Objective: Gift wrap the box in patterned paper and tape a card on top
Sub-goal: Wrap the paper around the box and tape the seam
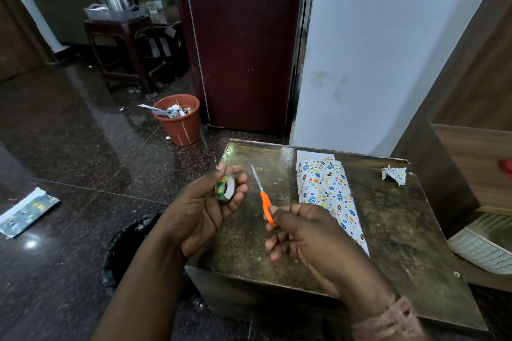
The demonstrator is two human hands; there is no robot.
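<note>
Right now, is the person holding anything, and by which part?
Yes. The left hand grips a tape roll around its rim, and the right hand holds orange-handled scissors by the handles.

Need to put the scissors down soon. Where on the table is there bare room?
Bare top lies on the table right of the wrapped box, below the crumpled paper scrap, and at the far left corner. It is crowded near the left edge, where both hands work: left hand with tape roll, right hand with scissors.
</note>
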